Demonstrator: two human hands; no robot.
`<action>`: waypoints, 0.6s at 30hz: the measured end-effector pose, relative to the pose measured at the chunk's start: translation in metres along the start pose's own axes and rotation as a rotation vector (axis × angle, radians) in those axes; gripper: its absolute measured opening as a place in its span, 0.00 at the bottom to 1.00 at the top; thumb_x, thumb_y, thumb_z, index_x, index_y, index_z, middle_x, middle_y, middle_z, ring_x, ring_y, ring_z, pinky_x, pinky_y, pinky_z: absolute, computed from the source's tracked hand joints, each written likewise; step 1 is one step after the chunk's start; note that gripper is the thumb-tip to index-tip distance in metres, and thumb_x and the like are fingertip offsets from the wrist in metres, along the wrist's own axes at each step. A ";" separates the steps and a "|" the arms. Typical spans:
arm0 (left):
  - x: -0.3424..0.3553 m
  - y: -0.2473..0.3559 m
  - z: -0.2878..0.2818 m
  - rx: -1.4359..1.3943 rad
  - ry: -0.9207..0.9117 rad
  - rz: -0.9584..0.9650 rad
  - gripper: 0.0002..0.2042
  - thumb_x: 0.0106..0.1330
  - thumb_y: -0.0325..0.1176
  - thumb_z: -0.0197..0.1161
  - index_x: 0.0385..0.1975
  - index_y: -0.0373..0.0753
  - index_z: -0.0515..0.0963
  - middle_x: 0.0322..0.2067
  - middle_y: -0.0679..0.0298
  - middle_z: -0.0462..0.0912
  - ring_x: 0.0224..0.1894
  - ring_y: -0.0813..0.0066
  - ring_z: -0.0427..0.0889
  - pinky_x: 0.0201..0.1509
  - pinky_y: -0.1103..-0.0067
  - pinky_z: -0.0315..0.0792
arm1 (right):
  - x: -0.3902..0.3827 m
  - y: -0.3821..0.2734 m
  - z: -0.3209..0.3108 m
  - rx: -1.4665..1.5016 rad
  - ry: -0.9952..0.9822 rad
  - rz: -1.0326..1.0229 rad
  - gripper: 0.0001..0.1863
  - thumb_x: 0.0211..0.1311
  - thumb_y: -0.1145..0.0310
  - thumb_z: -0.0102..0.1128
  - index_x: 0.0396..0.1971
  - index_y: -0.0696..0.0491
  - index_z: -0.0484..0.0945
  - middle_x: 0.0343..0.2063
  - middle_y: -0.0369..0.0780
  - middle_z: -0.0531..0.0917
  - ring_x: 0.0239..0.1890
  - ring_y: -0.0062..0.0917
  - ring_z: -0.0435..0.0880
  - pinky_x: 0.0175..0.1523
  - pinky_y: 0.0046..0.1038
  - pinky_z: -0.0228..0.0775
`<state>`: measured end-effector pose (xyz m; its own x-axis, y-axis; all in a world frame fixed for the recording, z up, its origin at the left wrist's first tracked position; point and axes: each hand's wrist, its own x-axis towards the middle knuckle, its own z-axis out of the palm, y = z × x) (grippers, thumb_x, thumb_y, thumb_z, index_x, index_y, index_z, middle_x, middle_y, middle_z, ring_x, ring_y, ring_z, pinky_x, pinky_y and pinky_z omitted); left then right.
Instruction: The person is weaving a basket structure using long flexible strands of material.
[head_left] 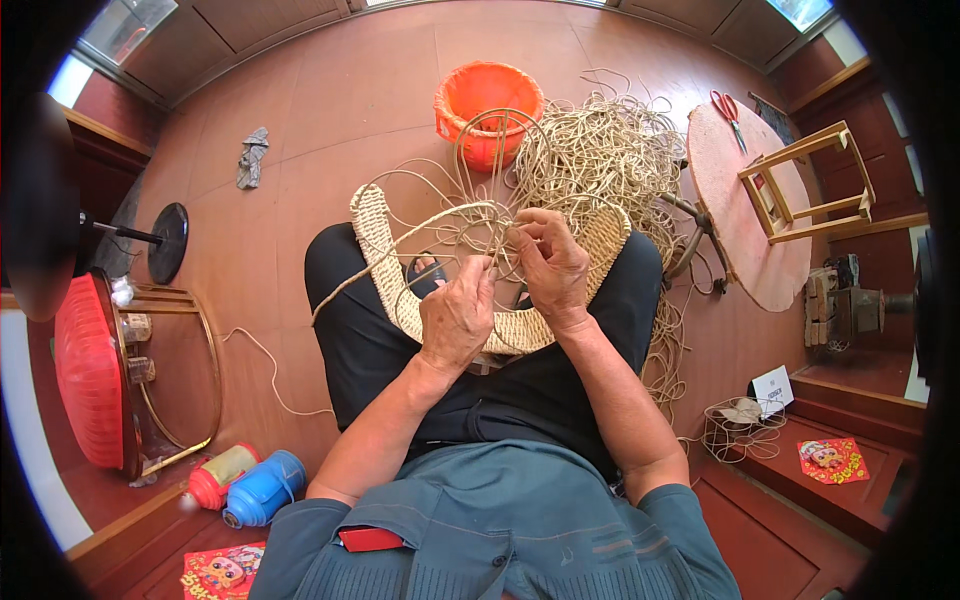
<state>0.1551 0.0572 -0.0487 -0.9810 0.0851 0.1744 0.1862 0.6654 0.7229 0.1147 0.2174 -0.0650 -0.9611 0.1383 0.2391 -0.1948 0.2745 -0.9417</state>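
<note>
A U-shaped piece wrapped in pale woven cord (pixel 375 235) lies across my lap, its curve toward me and its two arms pointing away. Above its open middle, my left hand (pixel 460 312) is closed with thumb and fingertips pinching thin cord. My right hand (pixel 550 265) pinches strands just beside it, its fingers bent. Loose loops of beige cord (pixel 502 118) rise and tangle around both hands. A thicker strand (pixel 385 255) runs from between the hands across the left arm of the woven piece to my left thigh. The fingertips partly hide where the strands meet.
Ahead stands an orange bucket (pixel 490 95) beside a large heap of cord (pixel 610 150). To the right, a round board (pixel 710 170) carries red-handled scissors (pixel 731 120) and a small wooden frame (pixel 790 225). A blue flask (pixel 265 488) and a red basket-like cover (pixel 90 370) are at left.
</note>
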 end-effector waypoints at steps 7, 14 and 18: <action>-0.010 -0.008 0.000 -0.008 -0.032 0.045 0.06 0.82 0.34 0.60 0.48 0.40 0.80 0.32 0.49 0.88 0.34 0.45 0.90 0.34 0.60 0.80 | 0.005 -0.008 0.001 -0.138 -0.005 0.032 0.15 0.73 0.69 0.73 0.56 0.50 0.85 0.24 0.35 0.84 0.24 0.18 0.80 0.31 0.25 0.74; -0.021 0.004 -0.020 -0.131 -0.040 0.056 0.08 0.82 0.33 0.60 0.49 0.37 0.84 0.29 0.51 0.86 0.30 0.54 0.88 0.34 0.65 0.77 | 0.003 0.000 -0.004 -0.135 -0.012 -0.079 0.14 0.72 0.70 0.72 0.55 0.49 0.86 0.31 0.38 0.86 0.25 0.21 0.82 0.33 0.27 0.76; -0.026 0.026 -0.058 -0.289 -0.175 -0.088 0.12 0.84 0.36 0.59 0.50 0.35 0.86 0.24 0.58 0.80 0.25 0.75 0.79 0.32 0.72 0.72 | 0.000 -0.009 -0.005 -0.258 -0.015 -0.213 0.16 0.67 0.70 0.75 0.54 0.49 0.86 0.40 0.39 0.88 0.26 0.25 0.85 0.34 0.29 0.81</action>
<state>0.1883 0.0297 0.0045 -0.9838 0.1794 0.0032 0.0831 0.4402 0.8941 0.1172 0.2193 -0.0553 -0.9074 0.0385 0.4186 -0.3373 0.5276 -0.7796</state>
